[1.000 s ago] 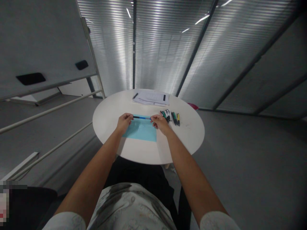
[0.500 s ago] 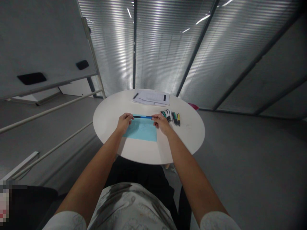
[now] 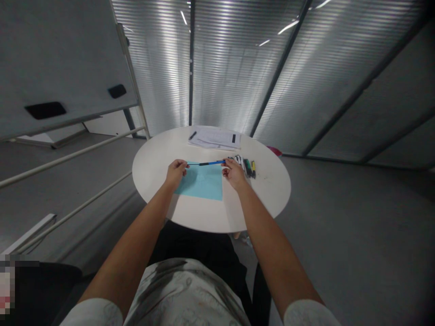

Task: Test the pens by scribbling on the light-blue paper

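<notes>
Above a light blue sheet of paper [image 3: 201, 184], my right hand [image 3: 234, 173] pinches the right end of a blue pen barrel [image 3: 215, 162] with a dark grip section. A thin dark ink refill [image 3: 193, 164] sticks out of the barrel's left end. Its far tip lies between the closed thumb and fingers of my left hand [image 3: 176, 174]. Barrel and refill form a nearly level line, tilted slightly up to the right. Just beyond my right hand lie several pens and markers [image 3: 247, 166], partly covered by it.
The round white table [image 3: 272, 194] holds a stack of printed papers [image 3: 214, 138] at its far side. A yellow marker [image 3: 253, 168] lies at the right of the pen group. To the left stands a whiteboard frame [image 3: 132, 77]. A blind-covered glass wall [image 3: 220, 68] rises behind.
My right hand has moved right and slightly up with the pen barrel. A thin refill now shows between the barrel and my left hand, which has stayed nearly still.
</notes>
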Available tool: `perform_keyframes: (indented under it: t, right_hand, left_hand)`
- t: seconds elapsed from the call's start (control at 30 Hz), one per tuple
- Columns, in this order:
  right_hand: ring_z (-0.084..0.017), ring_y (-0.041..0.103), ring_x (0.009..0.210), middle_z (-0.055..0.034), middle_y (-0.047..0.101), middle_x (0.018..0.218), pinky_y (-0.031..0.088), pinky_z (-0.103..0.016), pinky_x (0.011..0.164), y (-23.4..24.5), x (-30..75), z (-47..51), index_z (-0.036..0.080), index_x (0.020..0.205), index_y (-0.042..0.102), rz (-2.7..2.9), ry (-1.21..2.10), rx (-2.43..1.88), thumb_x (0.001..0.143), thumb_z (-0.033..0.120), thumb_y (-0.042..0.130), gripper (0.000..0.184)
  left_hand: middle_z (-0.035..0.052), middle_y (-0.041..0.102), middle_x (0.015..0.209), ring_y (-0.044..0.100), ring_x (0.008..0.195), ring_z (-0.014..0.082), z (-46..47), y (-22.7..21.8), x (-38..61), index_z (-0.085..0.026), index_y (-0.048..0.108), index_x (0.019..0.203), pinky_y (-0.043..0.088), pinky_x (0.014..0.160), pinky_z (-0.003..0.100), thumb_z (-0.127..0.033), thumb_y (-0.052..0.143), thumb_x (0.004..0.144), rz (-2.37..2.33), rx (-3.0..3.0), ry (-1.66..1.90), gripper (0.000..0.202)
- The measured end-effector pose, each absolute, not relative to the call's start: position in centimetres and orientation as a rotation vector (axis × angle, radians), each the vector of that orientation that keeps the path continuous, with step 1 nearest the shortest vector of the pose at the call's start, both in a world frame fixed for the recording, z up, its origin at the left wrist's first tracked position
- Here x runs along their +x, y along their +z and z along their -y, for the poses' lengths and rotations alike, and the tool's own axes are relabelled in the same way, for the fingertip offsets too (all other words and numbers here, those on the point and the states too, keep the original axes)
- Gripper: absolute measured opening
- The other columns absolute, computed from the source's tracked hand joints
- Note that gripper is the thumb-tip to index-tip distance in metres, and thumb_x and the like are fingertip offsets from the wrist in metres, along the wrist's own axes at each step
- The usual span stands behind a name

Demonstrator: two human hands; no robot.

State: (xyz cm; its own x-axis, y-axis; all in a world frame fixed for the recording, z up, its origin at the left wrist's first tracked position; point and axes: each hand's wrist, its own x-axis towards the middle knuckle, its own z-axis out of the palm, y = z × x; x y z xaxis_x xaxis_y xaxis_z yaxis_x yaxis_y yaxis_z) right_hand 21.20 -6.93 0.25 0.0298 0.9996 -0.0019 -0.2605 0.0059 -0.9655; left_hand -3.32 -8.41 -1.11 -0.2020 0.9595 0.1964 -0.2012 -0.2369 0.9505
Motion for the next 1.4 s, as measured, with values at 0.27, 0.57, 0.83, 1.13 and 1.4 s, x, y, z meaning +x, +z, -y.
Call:
perform_keyframes:
  t: [0.27,0.57,0.83,1.13,1.4]
  right_hand:
    - [-0.007,0.048,0.048,0.0021,0.059,0.072,0.032,-0.019,0.04,0.7,21.6,7.0,0.023,0.095,0.056,0.936,1.204,-1.023,0.072,0.047,0.067,0.034]
    - [-0.004,0.044,0.043,0.0053,0.055,0.067,0.029,-0.018,0.037,0.4,21.9,6.4,0.02,0.093,0.059,0.844,1.095,-0.99,0.07,0.046,0.069,0.036]
    - [-0.004,0.04,0.04,0.0059,0.053,0.065,0.025,-0.019,0.035,0.3,21.6,6.4,0.021,0.085,0.055,0.988,0.916,-0.989,0.073,0.057,0.068,0.041]
    - [-0.003,0.043,0.041,0.0046,0.055,0.073,0.028,-0.019,0.034,-0.2,21.6,6.2,0.021,0.093,0.058,1.102,0.81,-1.023,0.078,0.062,0.061,0.044]
    - [-0.005,0.051,0.041,0.0029,0.059,0.079,0.031,-0.019,0.033,-0.2,21.4,6.4,0.022,0.1,0.054,1.045,0.851,-1.019,0.079,0.055,0.059,0.04]
  left_hand:
    - [-0.0014,0.062,0.067,0.046,0.043,0.0065,8.0,-1.5,-3.4,-0.018,0.056,0.078,0.031,0.043,0.021,-0.025,0.063,0.07,-1.112,1.05,1.671,0.013]
    - [-0.0021,0.059,0.066,0.046,0.044,0.0067,7.2,-2.0,-3.8,-0.018,0.055,0.078,0.035,0.044,0.022,-0.027,0.061,0.07,-1.112,0.892,1.734,0.014]
    - [-0.0011,0.059,0.068,0.045,0.045,0.0066,7.0,-2.3,-3.7,-0.018,0.055,0.079,0.035,0.045,0.022,-0.028,0.063,0.07,-1.117,0.914,1.73,0.015]
    - [-0.0013,0.059,0.067,0.046,0.045,0.007,7.0,-2.5,-3.8,-0.018,0.056,0.078,0.035,0.044,0.022,-0.027,0.062,0.07,-1.115,0.994,1.691,0.013]
    - [-0.0012,0.06,0.066,0.046,0.045,0.0072,7.3,-2.1,-3.7,-0.018,0.056,0.077,0.034,0.044,0.022,-0.025,0.061,0.07,-1.136,1.011,1.672,0.011]
